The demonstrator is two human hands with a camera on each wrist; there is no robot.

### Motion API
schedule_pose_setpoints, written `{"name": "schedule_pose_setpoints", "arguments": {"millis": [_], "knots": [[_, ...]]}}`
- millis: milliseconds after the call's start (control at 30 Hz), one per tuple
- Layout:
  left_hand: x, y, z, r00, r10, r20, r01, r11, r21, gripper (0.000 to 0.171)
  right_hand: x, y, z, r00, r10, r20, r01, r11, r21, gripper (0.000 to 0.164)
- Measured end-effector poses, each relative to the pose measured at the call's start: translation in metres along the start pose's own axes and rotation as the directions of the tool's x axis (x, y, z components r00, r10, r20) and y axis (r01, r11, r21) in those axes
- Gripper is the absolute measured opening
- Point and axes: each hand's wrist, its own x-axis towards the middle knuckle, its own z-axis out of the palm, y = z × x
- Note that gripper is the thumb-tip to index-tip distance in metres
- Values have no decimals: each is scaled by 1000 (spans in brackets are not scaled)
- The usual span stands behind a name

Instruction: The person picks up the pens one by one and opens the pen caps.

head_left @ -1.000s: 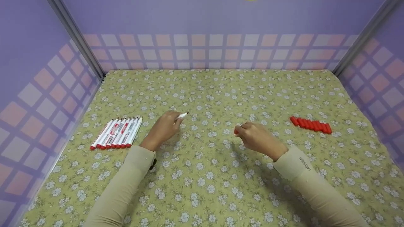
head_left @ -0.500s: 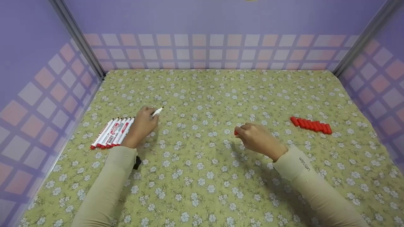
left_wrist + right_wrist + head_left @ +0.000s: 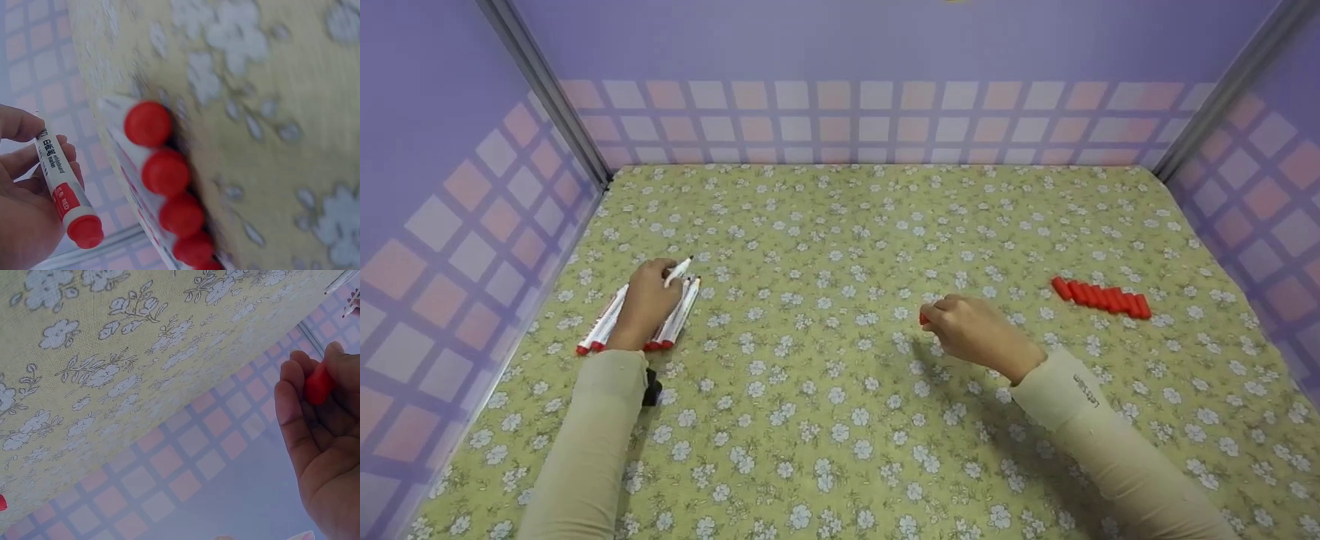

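My left hand (image 3: pixel 649 300) grips an uncapped whiteboard marker (image 3: pixel 59 183), its dark tip pointing away to the upper right. "RED" and "whiteboard marker" are printed on its white barrel, and its tail end is red. The hand hovers over a row of uncapped white markers (image 3: pixel 684 311) with red ends, hiding the middle of the row. Between thumb and fingers, my right hand (image 3: pixel 971 330) pinches a red marker cap (image 3: pixel 319 384) above the middle of the cloth. Only a bit of that cap shows in the head view.
A slanting row of several red caps (image 3: pixel 1101 297) lies on the right of the flowered tablecloth (image 3: pixel 825 420). Purple panels with a checked band (image 3: pixel 877 120) enclose the back and both sides, joined by grey corner posts (image 3: pixel 551 90).
My left hand has moved left with the marker, from the middle of the table to over the marker row. The right hand with the cap stays nearly still.
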Motion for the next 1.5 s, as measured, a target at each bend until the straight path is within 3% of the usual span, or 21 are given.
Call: {"name": "schedule_pose_setpoints", "arguments": {"millis": [233, 367, 833, 1233, 1500], "knots": [[-5, -17, -13, 994, -66, -82, 66, 998, -7, 36, -1, 1, 0, 1000, -5, 14, 5, 1000, 25, 5], [-8, -25, -20, 987, -65, -146, 67, 998, 15, 35, -3, 1, 0, 1000, 0, 10, 0, 999, 34, 5], [-18, -52, -33, 963, -99, -251, 112, 993, 39, 37, -4, 0, -1, 999, 14, 42, -16, 999, 52, 6], [-26, -70, -42, 961, -205, -184, 224, 970, 91, 40, -5, 0, 1, 998, 4, 70, -7, 999, 36, 6], [-26, -75, -43, 956, -219, -194, 244, 963, 112, 39, -6, -1, -1, 996, 7, 86, -12, 998, 62, 7]]}}
